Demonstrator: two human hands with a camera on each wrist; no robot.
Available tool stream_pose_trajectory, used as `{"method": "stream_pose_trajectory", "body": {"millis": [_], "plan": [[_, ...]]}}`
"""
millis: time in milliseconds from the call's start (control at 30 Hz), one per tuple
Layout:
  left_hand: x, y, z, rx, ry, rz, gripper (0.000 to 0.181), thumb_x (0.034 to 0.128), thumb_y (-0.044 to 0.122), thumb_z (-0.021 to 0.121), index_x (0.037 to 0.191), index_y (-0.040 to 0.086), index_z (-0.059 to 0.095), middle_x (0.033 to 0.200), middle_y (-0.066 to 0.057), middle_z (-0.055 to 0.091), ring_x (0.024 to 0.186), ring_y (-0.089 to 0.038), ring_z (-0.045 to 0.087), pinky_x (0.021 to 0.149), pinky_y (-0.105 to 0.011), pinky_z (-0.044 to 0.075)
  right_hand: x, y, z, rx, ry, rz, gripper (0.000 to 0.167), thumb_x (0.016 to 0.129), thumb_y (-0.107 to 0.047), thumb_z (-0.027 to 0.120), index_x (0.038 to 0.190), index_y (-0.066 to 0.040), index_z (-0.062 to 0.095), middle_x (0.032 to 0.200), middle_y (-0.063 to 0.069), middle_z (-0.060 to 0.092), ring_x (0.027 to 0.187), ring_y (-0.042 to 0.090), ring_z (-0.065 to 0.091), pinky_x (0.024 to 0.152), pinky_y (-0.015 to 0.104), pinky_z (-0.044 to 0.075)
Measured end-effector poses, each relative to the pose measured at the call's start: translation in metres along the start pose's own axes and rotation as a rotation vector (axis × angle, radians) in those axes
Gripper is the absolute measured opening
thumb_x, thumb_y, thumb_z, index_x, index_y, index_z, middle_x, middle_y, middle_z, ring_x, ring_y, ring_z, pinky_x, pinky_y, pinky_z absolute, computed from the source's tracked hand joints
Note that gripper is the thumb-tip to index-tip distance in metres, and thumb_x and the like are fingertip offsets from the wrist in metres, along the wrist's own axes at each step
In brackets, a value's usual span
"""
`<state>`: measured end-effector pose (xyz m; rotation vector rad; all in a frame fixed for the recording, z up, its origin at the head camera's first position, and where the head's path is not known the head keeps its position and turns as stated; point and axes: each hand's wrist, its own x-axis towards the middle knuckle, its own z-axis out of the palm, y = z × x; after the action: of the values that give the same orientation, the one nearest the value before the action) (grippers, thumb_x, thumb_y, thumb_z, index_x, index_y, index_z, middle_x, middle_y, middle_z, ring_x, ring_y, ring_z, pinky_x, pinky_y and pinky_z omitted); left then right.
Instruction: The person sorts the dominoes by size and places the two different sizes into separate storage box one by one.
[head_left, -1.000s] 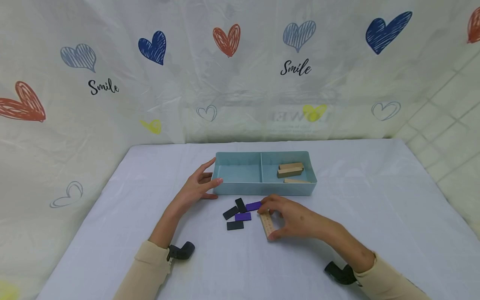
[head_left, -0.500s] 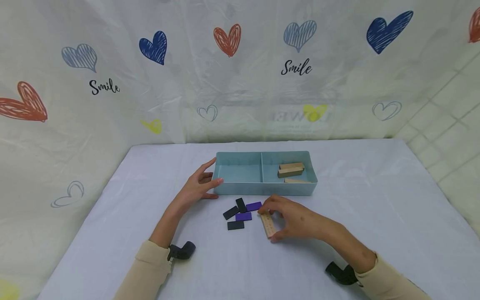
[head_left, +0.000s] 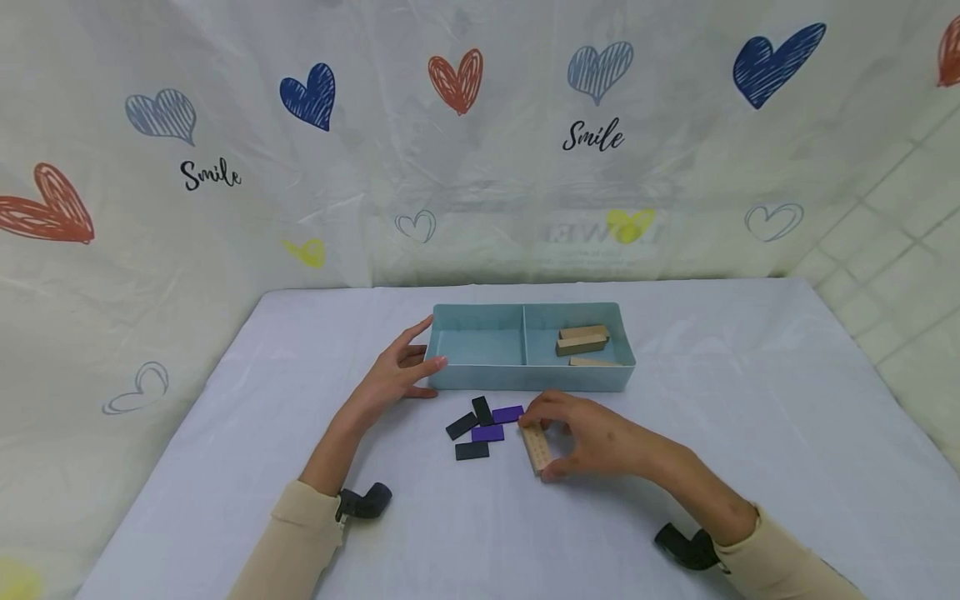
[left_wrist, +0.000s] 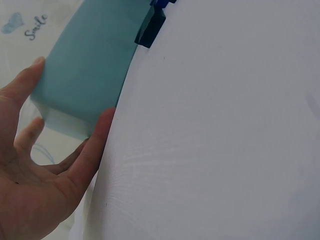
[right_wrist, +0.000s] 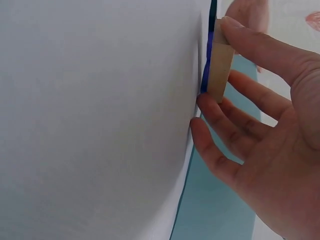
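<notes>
A light-blue two-compartment box (head_left: 528, 379) sits on the table. My left hand (head_left: 388, 379) holds its left end, thumb on the front rim and index finger at the back corner; the left wrist view shows the fingers spread round that end of the box (left_wrist: 90, 65). In front of the box, my right hand (head_left: 611, 437) pinches a pale wooden block (head_left: 536, 450) between thumb and fingertips. Faint marks show on the block's top. From the right wrist, the thumb lies at one end of the wooden block (right_wrist: 220, 70) and fingers at the other.
Several wooden blocks (head_left: 581, 343) lie in the box's right compartment. Left of the right hand are black tiles (head_left: 472, 451) and purple tiles (head_left: 487, 433), loosely clustered. A white cloth (head_left: 600, 542) covers the table, and a printed curtain (head_left: 510, 167) hangs behind it.
Almost nothing differs. The right thumb has shifted slightly at the near end of the wooden block; the left hand and box stay in place.
</notes>
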<state>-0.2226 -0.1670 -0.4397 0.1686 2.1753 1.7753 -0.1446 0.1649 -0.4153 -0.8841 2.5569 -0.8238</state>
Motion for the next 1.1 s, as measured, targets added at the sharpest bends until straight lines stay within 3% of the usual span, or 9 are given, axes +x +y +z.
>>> {"method": "stream_pose_trajectory", "body": {"millis": [233,567,800,1100], "plan": [[0.000,-0.001,0.000,-0.004,-0.003,-0.001,0.087,0.0929,0.040,0.080,0.163,0.044,0.028,0.162,-0.019,0.040,0.145,-0.042,0.049,0.090,-0.046,0.065,-0.001,0.000,-0.002,0.033,0.026,-0.008,0.056,0.079,-0.028,0.092,0.130,-0.021,0.068,0.133,-0.009,0.061,0.108,0.016,0.060,0.091,0.030,0.058],[0.001,-0.002,0.001,0.006,0.004,-0.003,0.086,0.0924,0.042,0.080,0.162,0.047,0.029,0.162,-0.018,0.040,0.144,-0.042,0.049,0.090,-0.046,0.065,-0.003,0.000,-0.006,0.050,0.100,-0.038,0.055,0.081,-0.028,0.091,0.129,-0.021,0.067,0.138,-0.008,0.063,0.111,0.018,0.064,0.094,0.040,0.060],[0.002,-0.003,0.001,-0.006,0.004,-0.003,0.087,0.0923,0.042,0.080,0.162,0.046,0.028,0.163,-0.019,0.039,0.144,-0.042,0.049,0.090,-0.046,0.065,-0.003,0.001,-0.008,0.046,0.136,-0.059,0.054,0.082,-0.024,0.091,0.130,-0.023,0.067,0.139,-0.006,0.062,0.110,0.012,0.066,0.092,0.036,0.060],[0.002,-0.003,0.001,-0.007,0.004,0.004,0.088,0.0920,0.042,0.080,0.162,0.045,0.028,0.163,-0.019,0.039,0.145,-0.042,0.049,0.090,-0.047,0.065,-0.006,-0.002,-0.013,0.054,0.203,-0.062,0.055,0.081,-0.025,0.091,0.130,-0.021,0.067,0.144,0.001,0.062,0.111,0.016,0.068,0.090,0.036,0.061]]}}
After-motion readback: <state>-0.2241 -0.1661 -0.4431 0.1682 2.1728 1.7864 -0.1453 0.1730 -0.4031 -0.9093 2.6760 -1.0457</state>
